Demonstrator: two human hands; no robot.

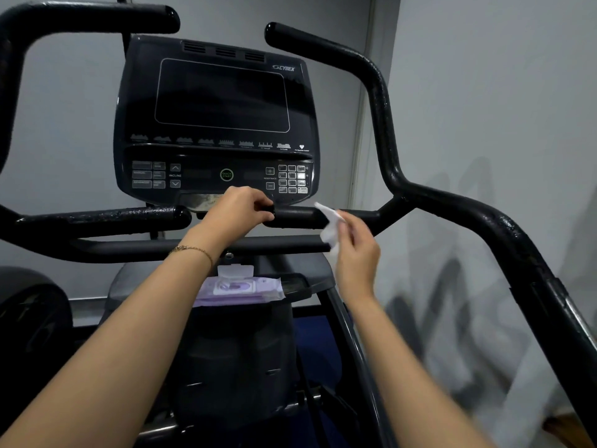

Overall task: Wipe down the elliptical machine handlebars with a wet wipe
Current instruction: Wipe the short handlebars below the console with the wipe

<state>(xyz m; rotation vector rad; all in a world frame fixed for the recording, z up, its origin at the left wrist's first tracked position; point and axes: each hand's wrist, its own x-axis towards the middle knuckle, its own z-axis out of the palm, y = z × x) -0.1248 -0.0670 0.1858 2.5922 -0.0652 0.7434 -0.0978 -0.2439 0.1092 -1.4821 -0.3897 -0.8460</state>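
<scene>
The black elliptical fills the view. Its short right inner handlebar (297, 217) runs level below the console, and my left hand (237, 212) is closed over that bar's inner end. My right hand (353, 250) pinches a crumpled white wet wipe (331, 228), which lies against the same bar just right of my left hand. The short left inner handlebar (106, 218) looks scuffed and shiny. The tall right moving handlebar (381, 124) bends up and left, and the tall left moving handlebar (80, 19) arches over the top left.
A dark console (219, 101) with a keypad stands straight ahead. A purple pack of wipes (239, 287), lid flipped up, rests on the tray under the lower crossbar (155, 248). A grey wall (484, 92) is close on the right and a black flywheel cover (29, 318) at lower left.
</scene>
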